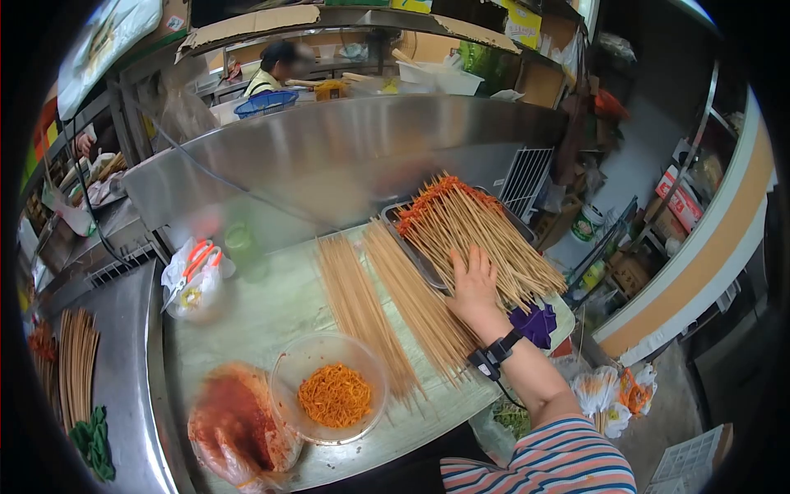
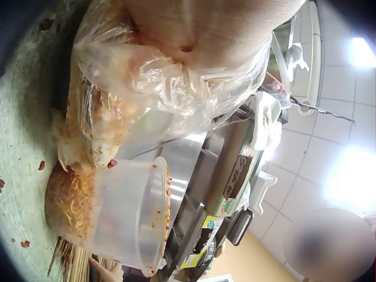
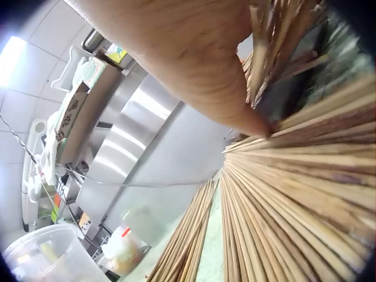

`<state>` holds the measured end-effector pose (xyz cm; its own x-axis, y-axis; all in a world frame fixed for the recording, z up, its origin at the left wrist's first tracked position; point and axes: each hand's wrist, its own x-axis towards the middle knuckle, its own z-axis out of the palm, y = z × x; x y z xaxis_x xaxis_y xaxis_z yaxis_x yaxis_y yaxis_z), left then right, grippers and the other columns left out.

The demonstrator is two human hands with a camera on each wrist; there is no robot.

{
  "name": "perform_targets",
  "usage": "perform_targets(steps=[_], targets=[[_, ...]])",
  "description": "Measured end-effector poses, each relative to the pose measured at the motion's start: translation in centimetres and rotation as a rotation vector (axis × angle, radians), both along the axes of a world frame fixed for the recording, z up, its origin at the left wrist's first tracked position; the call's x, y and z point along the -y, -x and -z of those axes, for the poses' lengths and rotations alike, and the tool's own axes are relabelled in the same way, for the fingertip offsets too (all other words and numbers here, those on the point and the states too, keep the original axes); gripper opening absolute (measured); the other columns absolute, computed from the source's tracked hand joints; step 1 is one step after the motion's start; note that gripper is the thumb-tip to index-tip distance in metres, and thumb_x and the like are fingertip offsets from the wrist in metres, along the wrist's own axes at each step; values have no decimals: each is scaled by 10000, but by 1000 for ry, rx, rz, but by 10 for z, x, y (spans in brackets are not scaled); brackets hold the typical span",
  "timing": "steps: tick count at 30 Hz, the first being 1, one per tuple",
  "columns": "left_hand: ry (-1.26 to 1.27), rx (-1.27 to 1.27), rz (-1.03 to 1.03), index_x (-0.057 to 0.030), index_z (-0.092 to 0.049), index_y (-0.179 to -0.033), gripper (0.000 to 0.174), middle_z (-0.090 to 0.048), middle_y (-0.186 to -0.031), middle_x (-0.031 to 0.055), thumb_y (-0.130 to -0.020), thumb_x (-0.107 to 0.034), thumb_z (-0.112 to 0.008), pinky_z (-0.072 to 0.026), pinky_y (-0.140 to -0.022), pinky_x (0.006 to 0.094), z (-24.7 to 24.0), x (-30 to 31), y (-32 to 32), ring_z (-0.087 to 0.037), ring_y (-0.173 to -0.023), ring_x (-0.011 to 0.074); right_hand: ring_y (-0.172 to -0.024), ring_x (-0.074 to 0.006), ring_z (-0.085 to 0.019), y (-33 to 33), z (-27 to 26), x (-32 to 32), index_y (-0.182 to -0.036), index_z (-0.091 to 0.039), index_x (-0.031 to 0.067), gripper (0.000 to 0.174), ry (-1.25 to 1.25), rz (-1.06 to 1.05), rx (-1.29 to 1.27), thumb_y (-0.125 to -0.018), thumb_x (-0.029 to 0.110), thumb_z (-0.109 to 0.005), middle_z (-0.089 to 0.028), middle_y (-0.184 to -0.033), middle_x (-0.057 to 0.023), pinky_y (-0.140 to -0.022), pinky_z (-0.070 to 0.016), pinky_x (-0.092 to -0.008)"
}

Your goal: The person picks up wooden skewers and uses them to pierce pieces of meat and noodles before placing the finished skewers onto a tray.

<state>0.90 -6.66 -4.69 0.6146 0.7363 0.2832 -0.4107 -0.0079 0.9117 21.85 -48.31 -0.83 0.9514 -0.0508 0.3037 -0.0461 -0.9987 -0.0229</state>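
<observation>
In the head view my right hand (image 1: 476,290) lies with fingers spread on the bare ends of a pile of skewers (image 1: 485,239). Orange-red food covers their far ends, and a dark tray (image 1: 432,276) sits beneath. The right wrist view has the thumb (image 3: 249,120) at loose sticks (image 3: 282,200). At lower left, my left hand (image 2: 111,100) is inside a clear plastic glove smeared with red sauce, beside a clear tub (image 2: 126,205) of orange shreds (image 1: 335,402). I cannot tell whether its fingers hold anything. Two rows of bare skewers (image 1: 362,313) lie between the hands.
Scissors (image 1: 197,259) with orange handles lie on a bagged container at the left. A steel panel (image 1: 329,156) rises behind the pale green tabletop (image 1: 280,288). Past the panel sits another person (image 1: 276,70). More skewers (image 1: 76,362) lie on the left counter.
</observation>
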Motion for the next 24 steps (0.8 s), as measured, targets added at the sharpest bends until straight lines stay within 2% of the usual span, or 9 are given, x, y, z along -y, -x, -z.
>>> perform_targets(steps=[2,3,7,12,16,17,20,21,24], targets=[[-1,-2,7,-9,-486,-1215,327,-560,-1121,69,-901,-82,-537,-483,-680,232,3,-3,-1,-568,-858,134,-1332,-389,-180,-5,-1,12,-1403,-276,120,851,106,57,-8,-673,178,-710,-201,-1439,-223,-1065,-165,-505],[4,-3,10,-9,-486,-1216,328,-560,-1120,69,-900,-81,-537,-484,-681,233,3,-3,-3,-568,-860,134,-1336,-377,-182,-7,-5,17,-1405,-278,129,799,113,74,-27,-701,93,-653,-199,-1446,-211,-1061,-175,-502],[33,-17,-5,-10,-485,-1216,329,-561,-1115,68,-898,-78,-538,-487,-685,234,7,-4,-6,-570,-865,135,-1345,-368,-196,-16,1,36,-1414,-287,137,708,124,87,-135,-770,36,-562,-165,-1483,-187,-1056,-185,-513],[25,-87,-31,-13,-484,-1215,331,-562,-1105,65,-896,-79,-538,-492,-688,237,2,-4,2,-572,-872,136,-1327,-373,-214,-19,24,32,-1376,-337,104,687,178,12,-76,-737,8,-572,-228,-1434,-216,-1053,-203,-493],[6,-88,-49,-17,-485,-1211,332,-567,-1086,61,-893,-92,-546,-493,-682,235,-4,2,-1,-573,-863,133,-1332,-368,-212,-5,3,18,-1358,-367,103,665,128,-67,-64,-736,53,-598,-237,-1441,-194,-1047,-193,-511],[4,-57,-23,-19,-486,-1209,331,-570,-1077,63,-893,-97,-549,-493,-679,234,-4,3,-3,-574,-857,132,-1276,-374,-297,2,2,12,-1242,-484,65,539,89,-173,128,-722,68,-625,-329,-1384,-193,-1013,-270,-489],[-15,-28,31,-24,-490,-1203,327,-581,-1050,68,-894,-108,-557,-492,-674,229,-1,0,2,-575,-843,129,-1151,-358,-439,17,-10,-14,-1073,-578,20,365,-229,-432,66,-721,95,-641,-454,-1269,-189,-924,-386,-430],[-27,-30,40,-25,-492,-1200,325,-584,-1040,70,-894,-108,-558,-492,-673,227,2,-3,2,-576,-841,128,-958,-343,-559,14,-4,-21,-940,-620,-10,246,-286,-559,51,-743,135,-646,-576,-1071,-191,-799,-464,-390],[-54,-51,50,-25,-493,-1195,317,-599,-1015,83,-895,-104,-557,-495,-673,218,3,-6,2,-585,-832,125,-813,-350,-604,16,7,-56,-902,-634,-21,223,-528,-520,-226,-760,151,-644,-622,-922,-202,-725,-487,-401]])
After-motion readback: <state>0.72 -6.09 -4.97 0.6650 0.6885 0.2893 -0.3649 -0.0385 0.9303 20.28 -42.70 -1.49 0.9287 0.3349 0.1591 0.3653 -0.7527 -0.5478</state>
